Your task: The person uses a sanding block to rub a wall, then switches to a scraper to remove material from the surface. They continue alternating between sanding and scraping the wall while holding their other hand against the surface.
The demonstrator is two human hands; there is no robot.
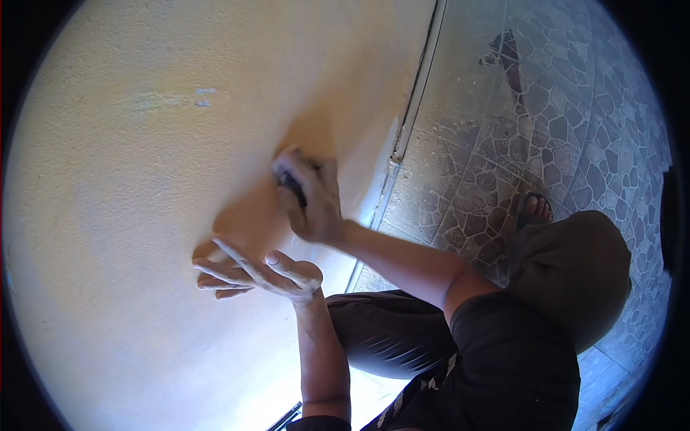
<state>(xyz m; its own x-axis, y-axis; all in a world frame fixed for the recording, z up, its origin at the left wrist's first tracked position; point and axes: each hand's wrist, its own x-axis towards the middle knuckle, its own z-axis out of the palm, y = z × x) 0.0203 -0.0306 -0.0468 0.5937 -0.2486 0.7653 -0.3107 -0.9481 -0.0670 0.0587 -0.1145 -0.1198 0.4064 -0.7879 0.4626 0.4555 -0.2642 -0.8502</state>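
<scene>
My right hand (pixel 314 197), slightly blurred, is closed around a small dark object (pixel 293 188) held against the yellowish wall (pixel 129 223). Most of that object is hidden by the fingers, and I cannot tell its kind. Lower and to the left, my left hand (pixel 262 275) is raised close to the wall with its fingers spread and holds nothing. Pale dust coats its fingers. Both hands cast brownish shadows on the wall.
A small chipped patch (pixel 205 98) marks the wall. The wall meets a stone-patterned tile floor (pixel 568 144) strewn with pale dust. A long brown shape (pixel 510 65) lies on the tiles. My sandalled foot (pixel 537 208) and bent knee (pixel 575 273) are at the right.
</scene>
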